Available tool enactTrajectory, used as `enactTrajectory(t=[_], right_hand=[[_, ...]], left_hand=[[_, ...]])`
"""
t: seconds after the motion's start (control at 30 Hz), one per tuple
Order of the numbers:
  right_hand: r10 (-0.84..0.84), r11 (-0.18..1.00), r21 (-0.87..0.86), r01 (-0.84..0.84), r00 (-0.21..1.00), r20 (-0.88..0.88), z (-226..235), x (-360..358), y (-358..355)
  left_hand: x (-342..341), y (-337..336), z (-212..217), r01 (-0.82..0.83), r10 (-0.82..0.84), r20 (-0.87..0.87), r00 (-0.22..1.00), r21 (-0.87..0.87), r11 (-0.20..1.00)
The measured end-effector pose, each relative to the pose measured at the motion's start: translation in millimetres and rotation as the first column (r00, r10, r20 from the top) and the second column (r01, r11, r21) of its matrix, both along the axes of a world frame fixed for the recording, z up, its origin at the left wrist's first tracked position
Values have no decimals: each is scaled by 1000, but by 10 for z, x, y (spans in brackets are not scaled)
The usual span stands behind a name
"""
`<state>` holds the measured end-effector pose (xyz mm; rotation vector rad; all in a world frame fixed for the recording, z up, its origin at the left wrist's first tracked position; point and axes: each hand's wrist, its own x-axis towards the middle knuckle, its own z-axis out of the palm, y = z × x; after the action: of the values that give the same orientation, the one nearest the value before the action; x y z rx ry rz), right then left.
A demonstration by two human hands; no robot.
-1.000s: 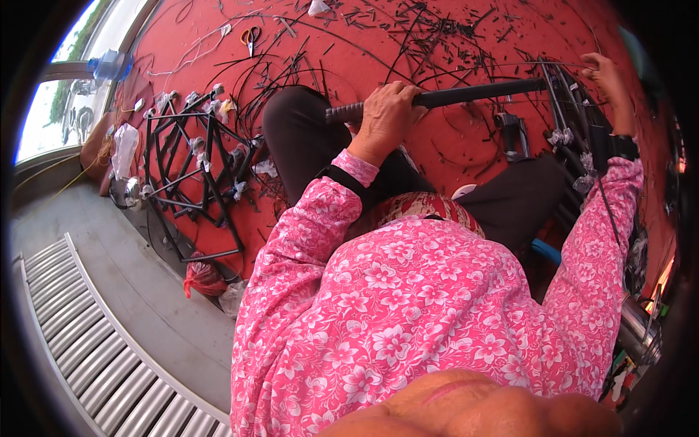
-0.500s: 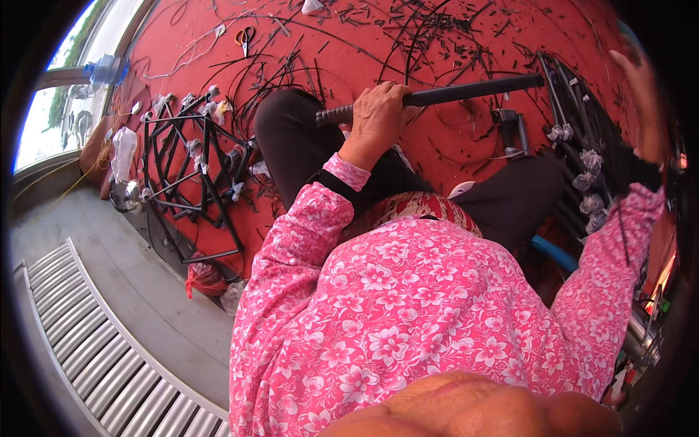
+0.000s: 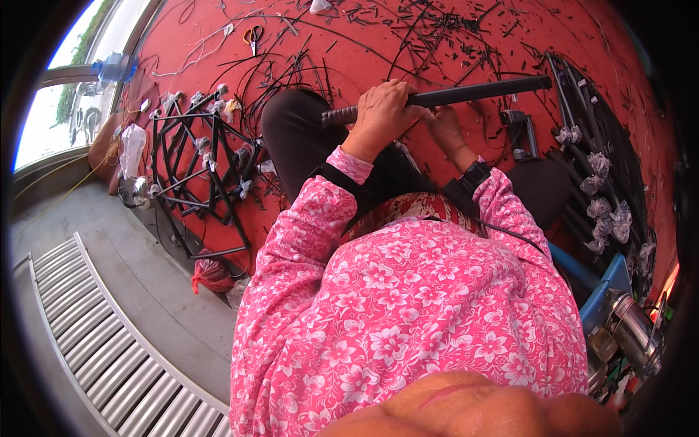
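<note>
My left hand (image 3: 380,113) grips a long black tube (image 3: 466,93) that lies crosswise over my lap, above my black-trousered knees. My right hand (image 3: 445,130) sits just under the tube, next to my left hand, with its fingers curled near the tube; what it holds is hidden. Both arms wear pink flowered sleeves with black cuffs. A red mat (image 3: 408,44) strewn with black offcuts lies beneath.
A stack of black metal frames (image 3: 200,164) lies on the left of the mat. More black frames with wrapped ends (image 3: 593,167) lie on the right. Scissors (image 3: 253,35) sit at the far edge. A roller conveyor (image 3: 95,349) runs lower left. A blue machine (image 3: 619,313) stands at right.
My right hand has come in from the frames at the far right to the tube beside my left hand. The tube has stayed across my lap.
</note>
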<state>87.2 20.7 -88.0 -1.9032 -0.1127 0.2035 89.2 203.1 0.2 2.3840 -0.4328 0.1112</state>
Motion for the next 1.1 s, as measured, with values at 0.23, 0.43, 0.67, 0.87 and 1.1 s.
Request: enactTrajectory(t=[0.23, 0.43, 0.67, 0.87, 1.1], right_hand=[[21, 969, -249, 8, 993, 117, -107, 6, 13], [101, 995, 47, -94, 972, -212, 582, -342, -183], [384, 868, -350, -353, 923, 22, 1510, 69, -286], [431, 843, -455, -289, 867, 249, 1236, 792, -44], [415, 808, -446, -384, 909, -30, 701, 1056, -90]], left_hand=[[20, 35, -12, 45, -45, 15, 999, 29, 999], [-9, 48, -40, 63, -63, 3, 998, 6, 998], [-42, 125, -37, 154, -152, 29, 988, -87, 984], [-55, 53, -21, 51, -50, 31, 998, -25, 998], [-100, -33, -60, -24, 24, 255, 967, -3, 1000]])
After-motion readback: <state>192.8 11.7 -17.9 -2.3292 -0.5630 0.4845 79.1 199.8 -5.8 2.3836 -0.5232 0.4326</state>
